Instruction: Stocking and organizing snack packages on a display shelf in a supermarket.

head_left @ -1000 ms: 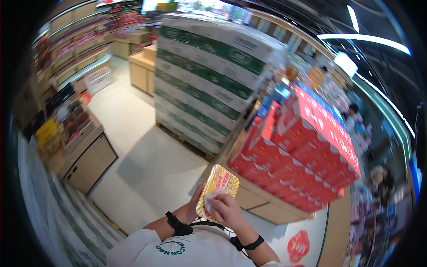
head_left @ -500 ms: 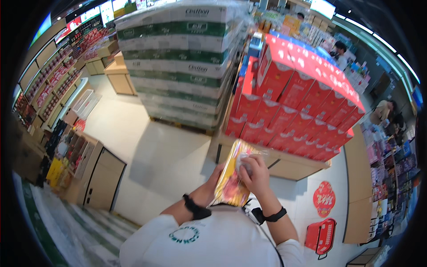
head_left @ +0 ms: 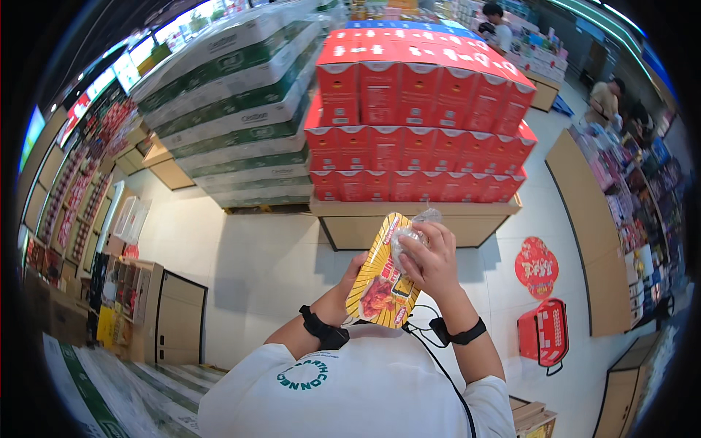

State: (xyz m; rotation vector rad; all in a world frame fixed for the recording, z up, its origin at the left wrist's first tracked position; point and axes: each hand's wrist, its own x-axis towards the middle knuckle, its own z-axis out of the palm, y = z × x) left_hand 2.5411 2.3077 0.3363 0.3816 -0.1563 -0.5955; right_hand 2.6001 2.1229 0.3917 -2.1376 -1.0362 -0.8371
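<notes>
A yellow food package with dark rays and a picture of reddish food on its front is tilted in front of my chest. Along its left edge, my left hand grips it, with most of the fingers hidden behind. My right hand lies over the upper right of the package, fingers curled round a crumpled piece of clear plastic. A loose end of that plastic sticks up past the fingers. Whether the plastic is joined to the package I cannot tell.
Red boxes are stacked on a wooden stand ahead, beside a wrapped pallet of green-and-white cartons. A red shopping basket and a red floor sticker lie to the right. Shelves line both sides; people are at the far right.
My view has turned rightward, so the red boxes and pallet sit further left. The package now shows its front more squarely. Both hands keep their hold.
</notes>
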